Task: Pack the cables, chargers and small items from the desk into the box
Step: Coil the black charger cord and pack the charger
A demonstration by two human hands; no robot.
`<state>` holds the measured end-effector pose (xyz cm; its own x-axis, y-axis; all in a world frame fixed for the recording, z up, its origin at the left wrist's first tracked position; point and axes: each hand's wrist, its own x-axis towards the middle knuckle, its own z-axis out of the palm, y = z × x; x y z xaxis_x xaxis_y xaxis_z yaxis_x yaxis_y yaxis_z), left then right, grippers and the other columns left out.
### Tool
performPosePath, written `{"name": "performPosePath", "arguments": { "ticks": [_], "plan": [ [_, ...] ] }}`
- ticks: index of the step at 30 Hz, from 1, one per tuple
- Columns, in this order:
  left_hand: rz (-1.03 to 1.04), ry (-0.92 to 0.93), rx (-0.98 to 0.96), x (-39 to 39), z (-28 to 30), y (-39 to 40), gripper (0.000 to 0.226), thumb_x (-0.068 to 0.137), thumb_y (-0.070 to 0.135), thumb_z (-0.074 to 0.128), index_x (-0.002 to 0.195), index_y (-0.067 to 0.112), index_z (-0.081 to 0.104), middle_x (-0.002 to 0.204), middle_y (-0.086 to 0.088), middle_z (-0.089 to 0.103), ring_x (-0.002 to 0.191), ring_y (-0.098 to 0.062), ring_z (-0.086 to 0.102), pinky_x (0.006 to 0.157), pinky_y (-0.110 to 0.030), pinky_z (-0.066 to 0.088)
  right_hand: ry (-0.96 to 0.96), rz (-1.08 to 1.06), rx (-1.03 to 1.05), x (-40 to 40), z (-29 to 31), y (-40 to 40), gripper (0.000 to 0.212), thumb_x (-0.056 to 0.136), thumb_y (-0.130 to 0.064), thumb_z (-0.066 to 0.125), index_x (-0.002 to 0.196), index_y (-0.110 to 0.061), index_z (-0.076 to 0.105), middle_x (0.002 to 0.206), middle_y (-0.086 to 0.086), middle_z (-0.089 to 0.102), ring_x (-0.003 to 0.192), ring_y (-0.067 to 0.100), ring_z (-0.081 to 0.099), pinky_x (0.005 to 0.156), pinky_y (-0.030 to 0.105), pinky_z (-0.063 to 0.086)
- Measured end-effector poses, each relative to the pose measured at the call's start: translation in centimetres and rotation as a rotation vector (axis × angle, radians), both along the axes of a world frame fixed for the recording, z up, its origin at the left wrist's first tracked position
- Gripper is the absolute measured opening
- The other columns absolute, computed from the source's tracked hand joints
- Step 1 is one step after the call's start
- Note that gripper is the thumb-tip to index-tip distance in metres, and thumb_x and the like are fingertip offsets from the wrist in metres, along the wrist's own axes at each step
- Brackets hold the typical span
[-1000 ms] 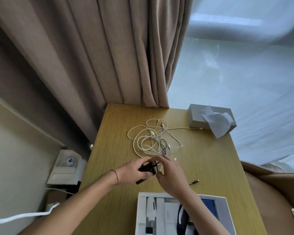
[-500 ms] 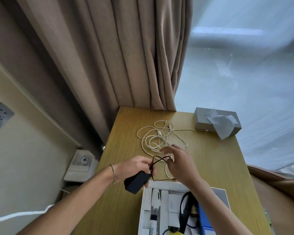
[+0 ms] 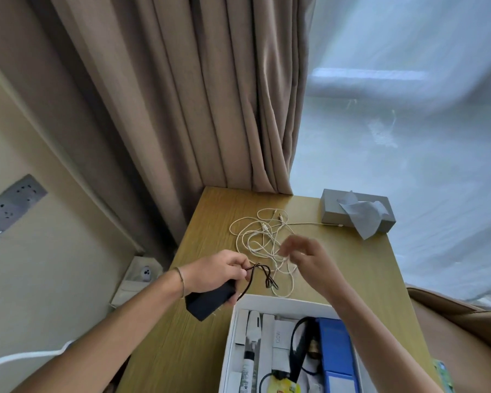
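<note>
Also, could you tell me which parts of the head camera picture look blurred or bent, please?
Head view: the right hand is smeared by motion blur at its fingers; the left hand and its black pouch read sharper; wide-angle distortion slants the curtain; the window looks hazy and bright.

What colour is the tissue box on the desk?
The tissue box is grey, with a pale tissue sticking out; the head view shows it.

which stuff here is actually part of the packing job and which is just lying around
Part of the job:
- black charger with its dark cord, held in the left hand
- tangled white cables on the desk, below the right hand
- white box, already partly filled

Just lying about:
- grey tissue box
- curtain
- wall sockets
</note>
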<state>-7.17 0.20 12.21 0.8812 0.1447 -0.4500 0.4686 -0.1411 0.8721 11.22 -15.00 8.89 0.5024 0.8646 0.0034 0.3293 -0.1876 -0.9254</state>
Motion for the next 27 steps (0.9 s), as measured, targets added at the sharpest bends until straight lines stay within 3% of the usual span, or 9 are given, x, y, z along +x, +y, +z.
{"name": "performPosePath", "arguments": {
  "ticks": [2, 4, 7, 10, 14, 19, 22, 24, 27],
  "plan": [
    [-0.009, -0.031, -0.048, 0.3, 0.4, -0.7, 0.014, 0.104, 0.013, 0.044, 0.1, 0.001, 0.05, 0.068, -0.019, 0.063, 0.055, -0.026, 0.059, 0.058, -0.033, 0.052, -0.034, 0.148, 0.009, -1.4, 0.7, 0.4, 0.027, 0.088, -0.011, 0.06, 0.107, -0.027, 0.071, 0.106, -0.01, 0.073, 0.104, 0.002, 0.066, 0.093, 0.026, 0.052],
    [0.012, -0.08, -0.061, 0.7, 0.7, -1.3, 0.024, 0.105, 0.022, 0.047, 0.1, -0.001, 0.052, 0.068, -0.02, 0.063, 0.056, -0.028, 0.058, 0.058, -0.034, 0.051, -0.029, 0.299, 0.008, -2.8, 1.4, 0.7, 0.029, 0.092, -0.025, 0.061, 0.115, -0.042, 0.065, 0.105, -0.01, 0.074, 0.101, 0.008, 0.068, 0.089, 0.029, 0.054],
    [0.025, -0.137, -0.055, 0.4, 1.3, -1.6, 0.023, 0.105, 0.021, 0.048, 0.09, 0.004, 0.053, 0.064, -0.015, 0.063, 0.055, -0.025, 0.058, 0.057, -0.034, 0.052, 0.065, 0.282, 0.019, -2.6, 2.4, 0.2, 0.029, 0.093, -0.013, 0.061, 0.109, -0.035, 0.07, 0.081, -0.002, 0.072, 0.076, 0.021, 0.066, 0.067, 0.038, 0.052],
    [0.05, -0.179, -0.097, -0.6, 1.7, -1.6, 0.024, 0.102, 0.02, 0.051, 0.083, 0.007, 0.053, 0.067, -0.015, 0.062, 0.057, -0.025, 0.059, 0.058, -0.034, 0.052, -0.035, 0.263, 0.006, -1.4, 3.2, -0.9, 0.018, 0.08, -0.001, 0.064, 0.084, -0.015, 0.075, 0.072, -0.005, 0.07, 0.071, 0.007, 0.064, 0.073, 0.023, 0.05],
    [0.18, -0.274, -0.208, -1.0, 2.2, -1.6, 0.024, 0.097, 0.024, 0.056, 0.08, 0.009, 0.056, 0.07, -0.015, 0.059, 0.059, -0.027, 0.058, 0.062, -0.035, 0.052, -0.24, 0.135, -0.152, -0.7, 4.0, -1.3, 0.034, 0.076, 0.009, 0.057, 0.065, -0.02, 0.07, 0.073, 0.002, 0.072, 0.077, 0.019, 0.067, 0.073, 0.032, 0.049],
    [0.283, -0.361, -0.303, -0.3, 2.9, -2.0, 0.023, 0.094, 0.027, 0.057, 0.078, 0.011, 0.056, 0.068, -0.011, 0.058, 0.059, -0.025, 0.057, 0.061, -0.034, 0.051, -0.389, 0.149, 0.034, -2.6, 5.4, -0.8, 0.037, 0.086, -0.008, 0.06, 0.115, -0.03, 0.07, 0.115, -0.019, 0.068, 0.111, -0.007, 0.054, 0.097, 0.013, 0.036],
    [0.308, -0.402, -0.338, 0.0, 3.2, -2.1, 0.027, 0.096, 0.031, 0.057, 0.078, 0.011, 0.057, 0.066, -0.01, 0.058, 0.059, -0.024, 0.057, 0.062, -0.033, 0.051, -0.175, 0.271, 0.109, -4.2, 5.1, 0.1, 0.013, 0.098, -0.015, 0.054, 0.1, -0.017, 0.067, 0.093, 0.002, 0.073, 0.087, 0.018, 0.066, 0.082, 0.039, 0.051],
    [0.362, -0.456, -0.445, -0.1, 3.4, -2.0, 0.027, 0.096, 0.032, 0.056, 0.078, 0.012, 0.057, 0.065, -0.008, 0.056, 0.059, -0.023, 0.056, 0.067, -0.035, 0.05, 0.039, 0.202, 0.172, -3.8, 4.3, 0.4, 0.019, 0.1, -0.007, 0.052, 0.088, -0.008, 0.067, 0.076, 0.01, 0.07, 0.065, 0.021, 0.063, 0.066, 0.041, 0.051],
    [0.504, -0.528, -0.692, -0.2, 3.6, -1.8, 0.026, 0.098, 0.029, 0.054, 0.078, 0.014, 0.058, 0.064, -0.003, 0.054, 0.058, -0.019, 0.055, 0.07, -0.034, 0.052, -0.003, 0.093, 0.152, -2.9, 2.7, 0.2, 0.022, 0.099, -0.009, 0.055, 0.081, -0.012, 0.068, 0.071, 0.012, 0.068, 0.058, 0.017, 0.062, 0.064, 0.039, 0.051]
  ]
}}
